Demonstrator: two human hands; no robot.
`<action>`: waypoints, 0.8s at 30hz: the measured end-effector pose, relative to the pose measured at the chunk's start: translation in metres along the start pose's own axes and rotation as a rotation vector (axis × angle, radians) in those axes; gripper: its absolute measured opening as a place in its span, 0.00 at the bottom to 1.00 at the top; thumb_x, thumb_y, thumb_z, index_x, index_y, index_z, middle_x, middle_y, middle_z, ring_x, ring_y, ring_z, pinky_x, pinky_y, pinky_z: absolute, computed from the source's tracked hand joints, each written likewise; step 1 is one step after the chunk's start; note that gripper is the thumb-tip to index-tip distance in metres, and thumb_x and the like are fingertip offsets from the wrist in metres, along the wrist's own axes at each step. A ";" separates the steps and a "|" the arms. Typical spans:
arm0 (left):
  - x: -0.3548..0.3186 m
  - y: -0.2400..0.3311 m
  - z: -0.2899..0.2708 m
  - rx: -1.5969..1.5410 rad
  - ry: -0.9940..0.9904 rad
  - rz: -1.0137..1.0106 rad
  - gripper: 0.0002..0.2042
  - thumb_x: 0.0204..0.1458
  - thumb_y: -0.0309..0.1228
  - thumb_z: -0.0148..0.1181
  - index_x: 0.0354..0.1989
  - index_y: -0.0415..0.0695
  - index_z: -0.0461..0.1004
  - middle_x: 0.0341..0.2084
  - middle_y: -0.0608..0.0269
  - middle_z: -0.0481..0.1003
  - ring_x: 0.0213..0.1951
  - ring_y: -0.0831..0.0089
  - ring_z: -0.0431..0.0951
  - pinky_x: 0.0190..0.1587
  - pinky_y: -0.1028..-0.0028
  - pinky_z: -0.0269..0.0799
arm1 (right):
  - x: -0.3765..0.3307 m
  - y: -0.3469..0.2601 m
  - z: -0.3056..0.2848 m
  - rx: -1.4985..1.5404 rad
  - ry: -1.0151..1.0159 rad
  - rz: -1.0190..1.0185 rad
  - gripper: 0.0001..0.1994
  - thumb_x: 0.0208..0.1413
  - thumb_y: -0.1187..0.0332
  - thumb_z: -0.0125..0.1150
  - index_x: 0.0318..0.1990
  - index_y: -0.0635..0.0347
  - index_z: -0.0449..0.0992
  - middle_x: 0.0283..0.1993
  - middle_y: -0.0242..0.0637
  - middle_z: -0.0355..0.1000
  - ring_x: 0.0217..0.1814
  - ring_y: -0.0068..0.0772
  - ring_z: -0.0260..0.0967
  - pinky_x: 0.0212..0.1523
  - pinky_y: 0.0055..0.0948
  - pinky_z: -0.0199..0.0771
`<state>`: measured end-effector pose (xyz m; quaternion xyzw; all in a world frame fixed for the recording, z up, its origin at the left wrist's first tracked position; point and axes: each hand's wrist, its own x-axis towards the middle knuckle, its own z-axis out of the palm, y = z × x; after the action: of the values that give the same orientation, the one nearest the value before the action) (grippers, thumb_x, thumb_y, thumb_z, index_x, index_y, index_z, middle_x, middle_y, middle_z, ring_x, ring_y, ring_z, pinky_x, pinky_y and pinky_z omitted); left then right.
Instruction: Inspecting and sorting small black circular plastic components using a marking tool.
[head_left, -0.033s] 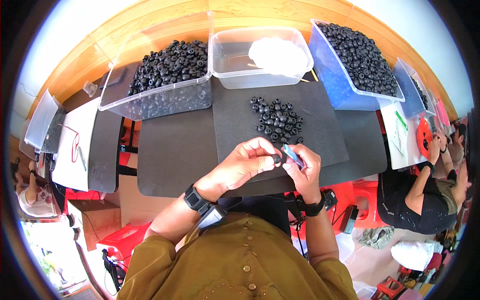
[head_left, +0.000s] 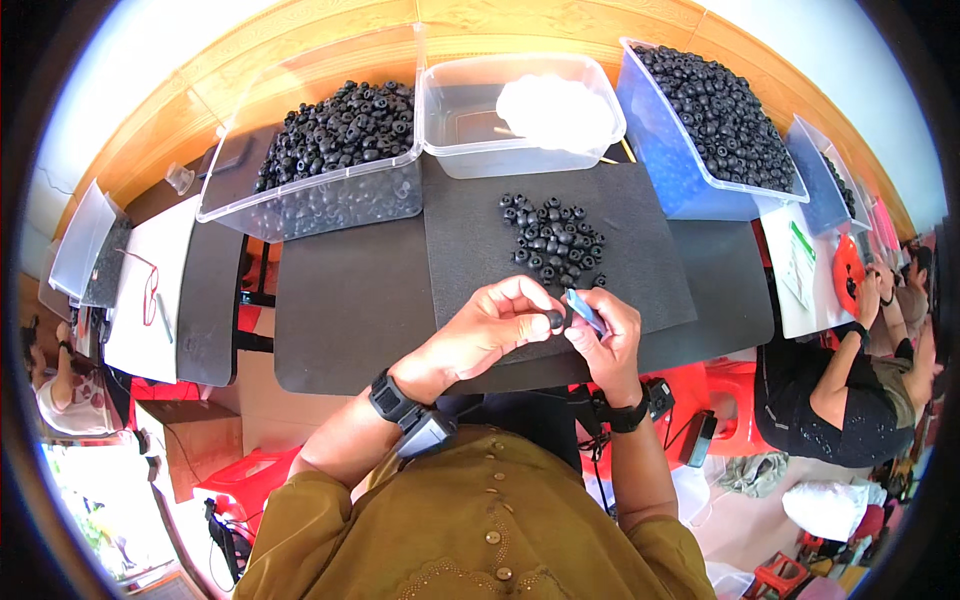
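Above the near part of a dark mat (head_left: 655, 270), my left hand (head_left: 500, 325) pinches a small round black piece (head_left: 554, 319) between thumb and fingers. It looks like the holed black pieces in the pile (head_left: 556, 240) just beyond my hands. My right hand (head_left: 612, 335) is closed around a slim light-blue tool (head_left: 585, 309), whose exact kind I cannot make out. The tool's near end is hidden in my fingers. Both hands are close together, with the black piece beside the tool.
Clear bins full of black pieces stand at the back left (head_left: 312, 190) and back right (head_left: 690, 175). Between them, a clear tub (head_left: 460, 155) holds something white (head_left: 557, 112). Co-workers sit at either side; one person's hand is beside a red item (head_left: 847, 275).
The black piece in my left fingers has shifted very slightly toward the tool. Otherwise my hands and the pile look the same.
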<state>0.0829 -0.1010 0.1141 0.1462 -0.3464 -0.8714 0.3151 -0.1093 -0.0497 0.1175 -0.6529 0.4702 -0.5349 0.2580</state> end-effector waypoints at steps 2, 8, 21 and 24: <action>0.004 -0.006 0.002 0.040 -0.008 0.019 0.07 0.56 0.23 0.62 0.42 0.43 0.73 0.42 0.61 0.76 0.44 0.75 0.77 0.50 0.75 0.73 | 0.000 0.001 0.000 0.046 -0.012 0.014 0.17 0.50 0.60 0.69 0.39 0.65 0.77 0.27 0.32 0.71 0.22 0.18 0.62 0.23 0.20 0.59; 0.007 -0.008 0.001 0.147 -0.030 0.044 0.06 0.55 0.23 0.62 0.40 0.42 0.73 0.42 0.63 0.77 0.44 0.77 0.76 0.49 0.75 0.72 | -0.002 0.009 -0.003 0.107 -0.012 0.018 0.17 0.49 0.60 0.70 0.39 0.65 0.78 0.27 0.31 0.72 0.23 0.18 0.62 0.24 0.20 0.59; 0.002 0.034 0.007 0.089 0.040 0.217 0.06 0.55 0.22 0.61 0.40 0.42 0.71 0.39 0.59 0.76 0.40 0.73 0.76 0.45 0.76 0.74 | -0.006 0.005 -0.003 0.069 -0.009 0.085 0.13 0.51 0.67 0.68 0.39 0.66 0.77 0.26 0.31 0.69 0.24 0.19 0.62 0.26 0.21 0.60; 0.001 0.036 0.008 0.054 0.029 0.165 0.06 0.56 0.23 0.60 0.40 0.43 0.71 0.40 0.59 0.75 0.41 0.73 0.76 0.45 0.77 0.74 | -0.005 0.004 -0.002 0.091 0.026 0.080 0.12 0.53 0.66 0.65 0.39 0.66 0.77 0.26 0.32 0.69 0.25 0.21 0.63 0.27 0.22 0.61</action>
<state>0.0942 -0.1182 0.1451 0.1380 -0.3761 -0.8307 0.3866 -0.1121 -0.0469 0.1127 -0.6142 0.4742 -0.5536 0.3025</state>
